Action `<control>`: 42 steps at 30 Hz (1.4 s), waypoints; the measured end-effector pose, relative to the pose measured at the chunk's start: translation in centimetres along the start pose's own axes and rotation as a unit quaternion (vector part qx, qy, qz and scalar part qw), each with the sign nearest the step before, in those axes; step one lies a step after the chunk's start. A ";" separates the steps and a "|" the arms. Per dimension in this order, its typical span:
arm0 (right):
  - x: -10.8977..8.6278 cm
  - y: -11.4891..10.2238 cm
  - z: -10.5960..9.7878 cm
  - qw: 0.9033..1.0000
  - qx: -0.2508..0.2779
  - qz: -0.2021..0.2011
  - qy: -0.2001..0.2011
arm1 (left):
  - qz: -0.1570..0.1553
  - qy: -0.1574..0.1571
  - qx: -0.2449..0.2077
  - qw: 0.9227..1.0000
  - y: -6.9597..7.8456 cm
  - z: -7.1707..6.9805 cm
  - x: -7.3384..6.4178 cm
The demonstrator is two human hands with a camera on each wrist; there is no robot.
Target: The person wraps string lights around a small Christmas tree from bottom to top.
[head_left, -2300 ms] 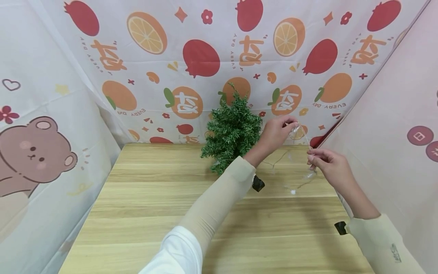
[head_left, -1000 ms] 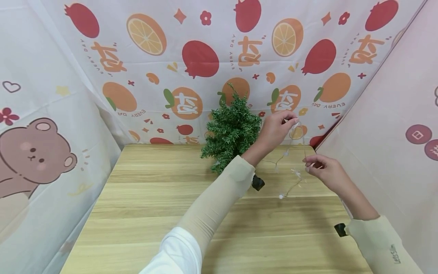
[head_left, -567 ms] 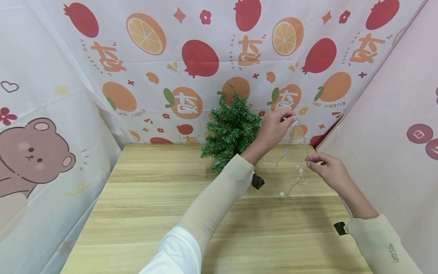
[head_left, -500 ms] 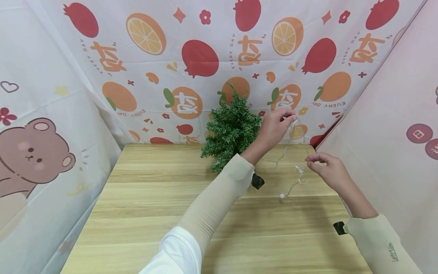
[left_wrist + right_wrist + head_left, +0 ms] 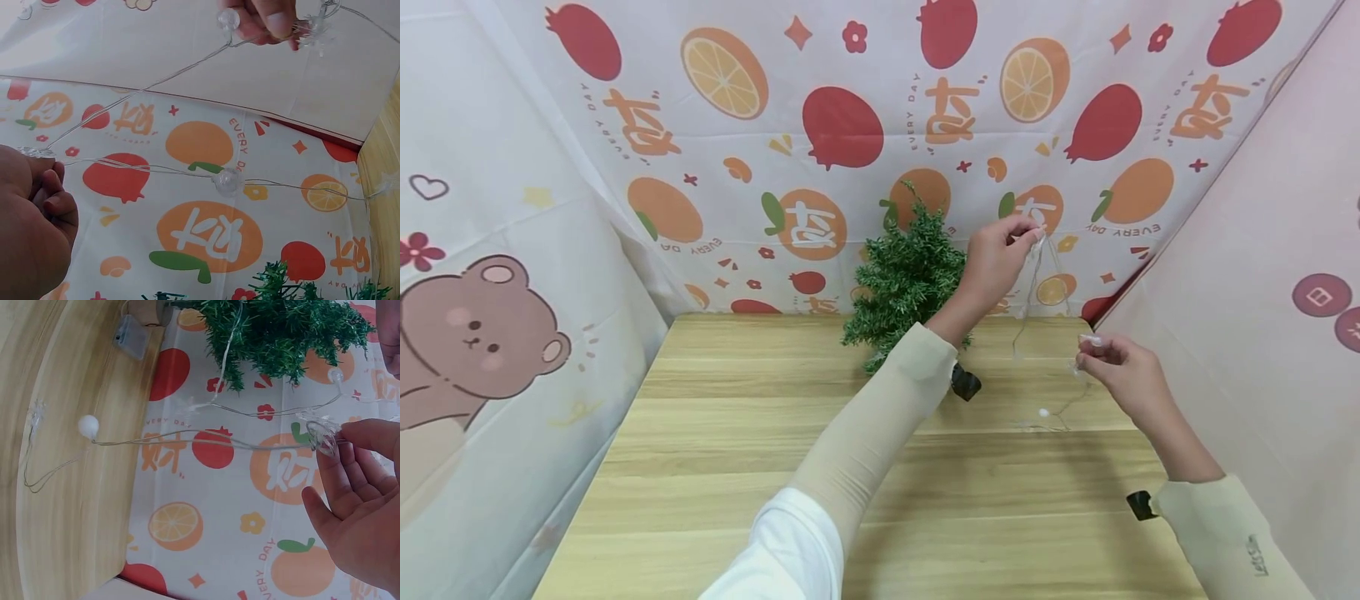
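A string of fairy lights on thin clear wire, with a white ball bulb point(image 5: 89, 427) and clear snowflake-shaped pieces, stretches between both hands. My left hand point(image 5: 996, 254) pinches the wire up in front of the back cloth, right of the small green artificial tree point(image 5: 906, 283). Lower and to the right, my right hand point(image 5: 1123, 371) pinches the string beside a clear snowflake point(image 5: 322, 432). From there the loose end hangs over the table. In the left wrist view, a clear ball bulb point(image 5: 228, 182) hangs along the strand running from my left hand.
A clear battery box point(image 5: 130, 336) sits by the tree's base point(image 5: 147, 312) on the wooden table point(image 5: 737, 458). Fruit-printed cloth point(image 5: 842, 125) stands behind the table. Pale cloth walls close off both sides.
My left hand has risen and shifted slightly left, lifting its part of the string. My right hand now has a snowflake piece at its fingertips. The hanging end has swung about.
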State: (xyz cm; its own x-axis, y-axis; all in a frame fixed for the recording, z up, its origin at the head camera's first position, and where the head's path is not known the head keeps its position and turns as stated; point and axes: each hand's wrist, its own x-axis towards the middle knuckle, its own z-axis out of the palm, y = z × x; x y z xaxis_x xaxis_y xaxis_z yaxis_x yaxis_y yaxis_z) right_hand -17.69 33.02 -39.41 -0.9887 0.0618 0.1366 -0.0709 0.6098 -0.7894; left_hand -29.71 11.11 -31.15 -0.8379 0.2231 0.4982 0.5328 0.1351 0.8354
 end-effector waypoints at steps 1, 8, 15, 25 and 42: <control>0.0 0.1 0.0 1.000 -0.003 0.001 -0.002 | -0.001 -0.001 -0.001 1.000 0.0 0.0 0.1; 0.1 0.8 0.6 0.998 -0.045 0.010 -0.033 | -0.022 0.002 -0.019 1.000 0.5 -0.5 1.2; -0.3 0.9 0.8 0.998 -0.035 0.031 -0.051 | -0.046 0.006 -0.019 0.999 0.5 -1.3 2.8; -0.6 0.5 0.9 0.998 0.003 0.052 -0.037 | -0.070 0.000 -0.012 0.998 0.6 -2.0 3.9; 0.2 -0.2 1.0 0.992 0.079 0.068 -0.077 | -0.041 -0.037 -0.014 0.998 1.0 -1.2 3.6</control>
State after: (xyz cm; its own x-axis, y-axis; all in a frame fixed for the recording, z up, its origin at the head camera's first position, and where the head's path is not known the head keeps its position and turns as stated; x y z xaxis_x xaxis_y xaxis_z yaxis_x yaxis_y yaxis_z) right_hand -18.01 32.17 -39.81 -0.9982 0.0065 -0.0603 0.0562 0.4711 -0.8803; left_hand -32.30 10.86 -28.22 -0.8667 0.2830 0.4107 0.4585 0.1280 0.8794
